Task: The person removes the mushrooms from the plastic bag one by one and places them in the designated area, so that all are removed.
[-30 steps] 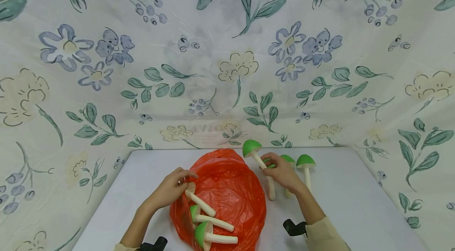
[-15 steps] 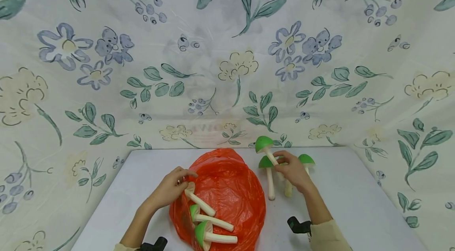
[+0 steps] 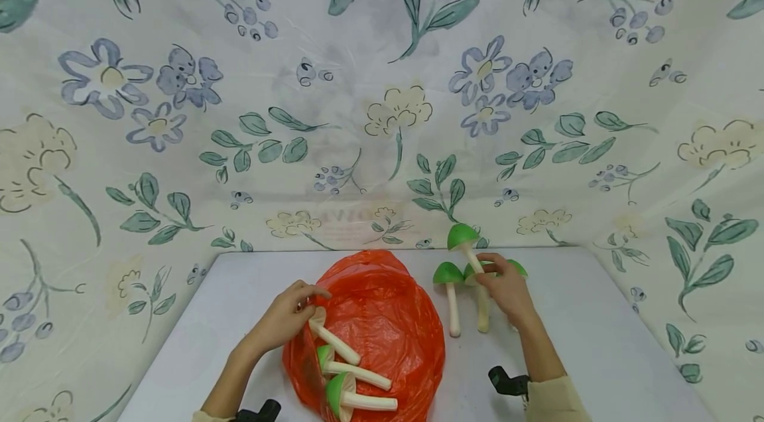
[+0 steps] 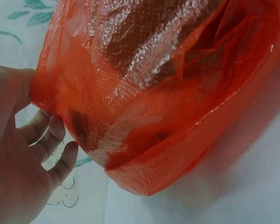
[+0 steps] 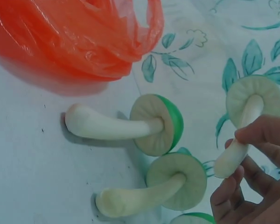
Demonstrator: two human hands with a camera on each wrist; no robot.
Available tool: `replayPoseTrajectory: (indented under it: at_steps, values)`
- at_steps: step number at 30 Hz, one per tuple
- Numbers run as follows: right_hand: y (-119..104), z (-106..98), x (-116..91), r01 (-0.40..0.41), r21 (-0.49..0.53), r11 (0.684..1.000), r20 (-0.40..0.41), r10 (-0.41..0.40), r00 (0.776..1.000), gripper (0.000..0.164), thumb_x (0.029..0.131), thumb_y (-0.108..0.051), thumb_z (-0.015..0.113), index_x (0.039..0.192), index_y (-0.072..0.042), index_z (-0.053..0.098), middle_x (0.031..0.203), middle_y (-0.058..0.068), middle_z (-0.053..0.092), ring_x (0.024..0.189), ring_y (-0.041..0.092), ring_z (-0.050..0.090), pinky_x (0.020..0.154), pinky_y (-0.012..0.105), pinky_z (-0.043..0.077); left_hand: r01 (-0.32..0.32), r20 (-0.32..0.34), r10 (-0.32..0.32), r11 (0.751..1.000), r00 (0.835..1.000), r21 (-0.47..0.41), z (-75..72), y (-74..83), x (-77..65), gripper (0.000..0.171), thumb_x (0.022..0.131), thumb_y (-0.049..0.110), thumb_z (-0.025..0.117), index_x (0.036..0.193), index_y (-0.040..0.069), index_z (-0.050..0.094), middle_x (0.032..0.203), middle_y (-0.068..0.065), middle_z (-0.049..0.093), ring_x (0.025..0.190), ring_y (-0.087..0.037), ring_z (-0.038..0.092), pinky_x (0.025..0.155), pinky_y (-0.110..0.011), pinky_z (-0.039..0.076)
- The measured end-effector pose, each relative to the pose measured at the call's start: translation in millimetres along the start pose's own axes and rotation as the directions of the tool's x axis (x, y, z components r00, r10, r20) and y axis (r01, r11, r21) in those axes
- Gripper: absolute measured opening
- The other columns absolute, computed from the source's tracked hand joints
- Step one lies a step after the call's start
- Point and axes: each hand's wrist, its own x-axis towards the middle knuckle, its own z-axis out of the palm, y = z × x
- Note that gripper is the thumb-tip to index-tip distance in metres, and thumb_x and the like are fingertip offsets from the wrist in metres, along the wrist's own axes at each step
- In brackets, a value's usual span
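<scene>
My left hand pinches the left rim of a red plastic bag, keeping its mouth spread. Inside the bag lie three toy mushrooms, among them a green-capped one at the front. Between thumb and fingers my right hand holds another toy mushroom by its pale stem, cap up, above the table's back. Below it two more mushrooms, a left one and a middle one, lie side by side on the table. One further mushroom is mostly hidden behind the right hand.
The white table ends at a back edge against a floral cloth. Black wrist-camera mounts, a left one and a right one, sit by each forearm.
My right hand has moved rightward with its mushroom, away from the bag and over the others. The left hand keeps its hold on the bag, nearly still.
</scene>
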Motion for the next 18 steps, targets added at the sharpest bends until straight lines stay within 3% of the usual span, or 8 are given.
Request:
replayPoseTrajectory:
  at_steps: [18]
  values:
    - [13, -36, -2, -0.063, 0.004, 0.998, -0.054, 0.063, 0.997, 0.046, 0.096, -0.013, 0.061, 0.142, -0.010, 0.054, 0.131, 0.023, 0.058, 0.103, 0.030, 0.059, 0.073, 0.033, 0.048, 0.006, -0.014, -0.006, 1.000, 1.000, -0.004, -0.6, -1.0, 0.7, 0.029, 0.095, -0.002, 0.057, 0.116, 0.011, 0.072, 0.093, -0.002, 0.054, 0.083, -0.020, 0.047, 0.066, -0.027, 0.044]
